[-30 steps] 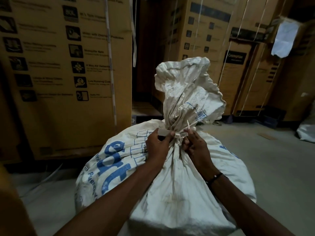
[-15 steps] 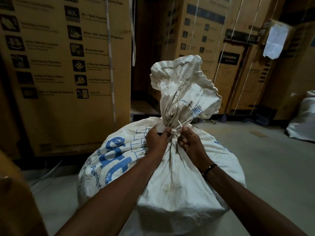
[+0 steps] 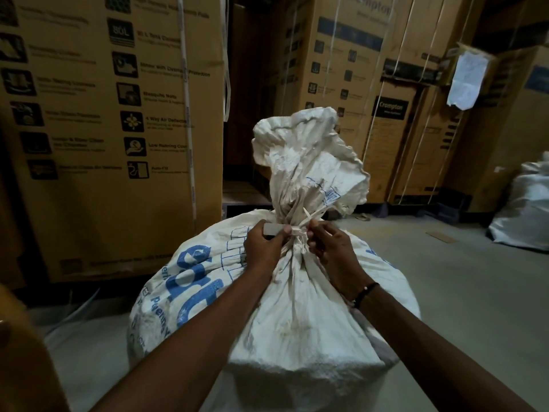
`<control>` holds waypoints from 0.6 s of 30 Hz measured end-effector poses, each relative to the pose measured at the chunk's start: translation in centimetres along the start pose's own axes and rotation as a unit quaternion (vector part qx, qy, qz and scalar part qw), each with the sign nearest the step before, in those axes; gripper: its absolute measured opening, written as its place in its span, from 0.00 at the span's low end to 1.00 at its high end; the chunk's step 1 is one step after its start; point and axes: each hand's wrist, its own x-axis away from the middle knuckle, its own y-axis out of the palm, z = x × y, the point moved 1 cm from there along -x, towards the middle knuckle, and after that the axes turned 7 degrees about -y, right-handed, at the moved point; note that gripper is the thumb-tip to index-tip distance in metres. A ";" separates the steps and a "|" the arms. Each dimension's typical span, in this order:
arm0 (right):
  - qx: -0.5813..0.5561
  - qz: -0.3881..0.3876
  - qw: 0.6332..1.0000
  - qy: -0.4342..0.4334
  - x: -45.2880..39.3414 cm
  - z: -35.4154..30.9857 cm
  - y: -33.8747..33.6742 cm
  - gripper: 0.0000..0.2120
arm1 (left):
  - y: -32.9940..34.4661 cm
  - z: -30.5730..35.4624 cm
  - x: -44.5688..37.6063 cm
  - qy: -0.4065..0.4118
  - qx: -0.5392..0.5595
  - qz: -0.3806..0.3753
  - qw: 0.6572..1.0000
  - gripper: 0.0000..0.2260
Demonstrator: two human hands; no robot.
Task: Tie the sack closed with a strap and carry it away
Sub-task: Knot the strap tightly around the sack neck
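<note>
A full white woven sack [image 3: 297, 316] with blue print stands on the floor in front of me, its mouth gathered into a bunched neck with the loose top flaring above. A pale plastic strap [image 3: 298, 230] is wound around that neck, with short ends sticking up to the right. My left hand [image 3: 263, 248] pinches a flat end of the strap on the left of the neck. My right hand [image 3: 329, 245] grips the strap's other end on the right side. Both hands press against the sack's neck.
Tall cardboard cartons [image 3: 113, 129] bound with white strapping stand close behind and to the left, more cartons [image 3: 371, 99] at the back right. A second white sack [image 3: 525, 215] lies at the far right. Bare grey floor [image 3: 460, 292] extends to the right.
The hands stay at the sack's neck, holding the strap ends with only slight shifts. My view has drifted a little to the right, bringing the second sack further in.
</note>
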 end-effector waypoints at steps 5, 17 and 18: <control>0.177 -0.006 0.981 -0.083 -1.2 -3.0 -1.9 0.03 | -0.5 0.5 -0.1 0.018 -0.022 0.007 1.000 0.12; 0.424 -0.107 0.880 -0.186 -2.8 -3.4 -2.5 0.04 | -1.6 0.0 -0.4 0.037 -0.016 -0.028 0.999 0.15; 0.432 -0.105 0.875 -0.190 -2.8 -3.4 -2.5 0.04 | -1.6 0.0 -0.4 0.037 -0.013 -0.035 0.999 0.14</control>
